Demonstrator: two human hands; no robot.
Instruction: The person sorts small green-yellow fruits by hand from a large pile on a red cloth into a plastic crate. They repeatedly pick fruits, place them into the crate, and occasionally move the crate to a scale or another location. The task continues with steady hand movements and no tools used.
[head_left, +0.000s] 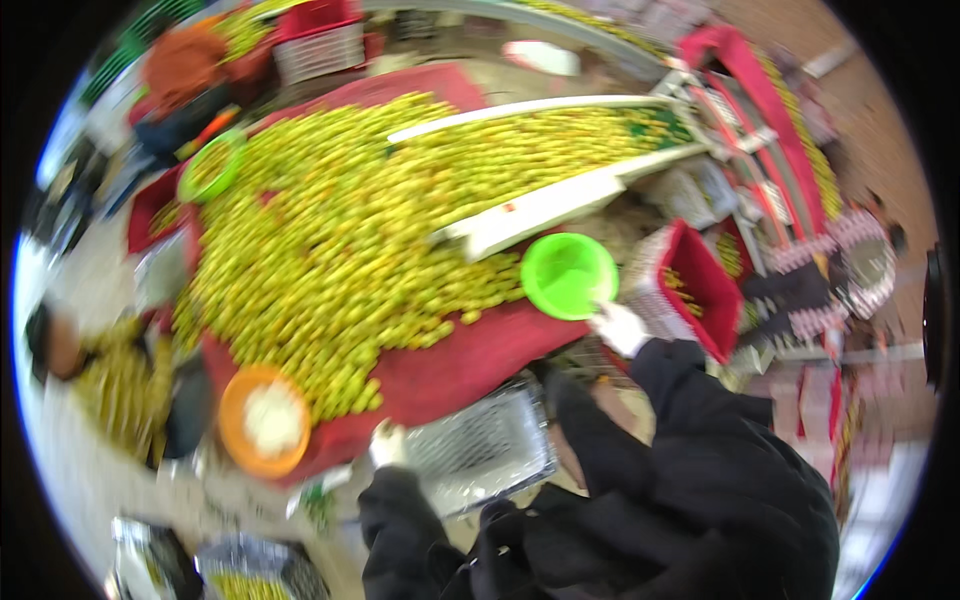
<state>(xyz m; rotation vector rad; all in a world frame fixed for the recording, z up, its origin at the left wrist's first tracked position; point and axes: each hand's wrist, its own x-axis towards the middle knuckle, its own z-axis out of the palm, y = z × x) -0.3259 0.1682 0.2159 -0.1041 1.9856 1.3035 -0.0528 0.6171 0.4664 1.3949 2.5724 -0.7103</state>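
My right hand, in a white glove, grips the rim of a bright green plastic basin; no fruit can be made out inside. The basin is at the edge of a large heap of small yellow-green fruit spread on a red cloth. My left hand, also white-gloved, is by the cloth's near edge, at the left corner of a plastic-lined crate. Blur hides whether its fingers hold anything. An orange basin with a whitish content stands left of it.
A white-sided chute carries fruit onto the heap. A red-lined crate stands right of my right hand. People are at the left, upper left and right. Lined crates stand at the lower left.
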